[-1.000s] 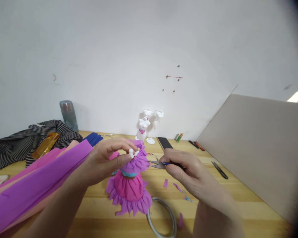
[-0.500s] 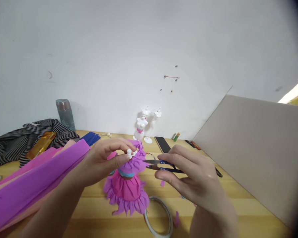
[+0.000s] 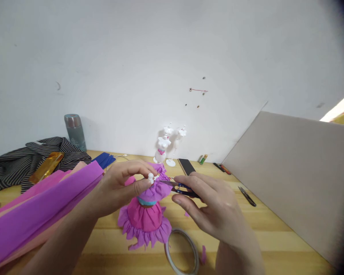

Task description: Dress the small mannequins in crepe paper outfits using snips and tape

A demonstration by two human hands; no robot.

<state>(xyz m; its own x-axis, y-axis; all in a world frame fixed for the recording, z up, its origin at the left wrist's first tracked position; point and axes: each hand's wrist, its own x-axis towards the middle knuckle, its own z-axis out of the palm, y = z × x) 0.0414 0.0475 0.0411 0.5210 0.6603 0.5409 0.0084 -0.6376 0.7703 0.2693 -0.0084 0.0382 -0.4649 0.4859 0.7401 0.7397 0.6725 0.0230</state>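
A small white dress form (image 3: 150, 178) wears a crepe-paper dress (image 3: 146, 217) with a pink skirt, purple ruffles and a blue waistband. My left hand (image 3: 129, 183) pinches it at the shoulder, thumb and fingers closed near the neck. My right hand (image 3: 206, 194) grips dark blue thread snips (image 3: 183, 190) between thumb and fingers. Their blades point left and reach the purple ruffle at the top of the dress. Whether the tips are cutting the paper I cannot tell.
Purple and pink crepe paper (image 3: 51, 214) lies at left, near a striped cloth (image 3: 65, 154) and a flask (image 3: 76, 131). Behind stand white dress forms (image 3: 163, 143) and a phone (image 3: 186, 166). A tape roll (image 3: 195, 252) lies in front, a craft knife (image 3: 247, 196) at right.
My right hand has moved left with the snips, so the blades now overlap the purple ruffle. My left hand stays by the neck; the dress form has turned slightly.
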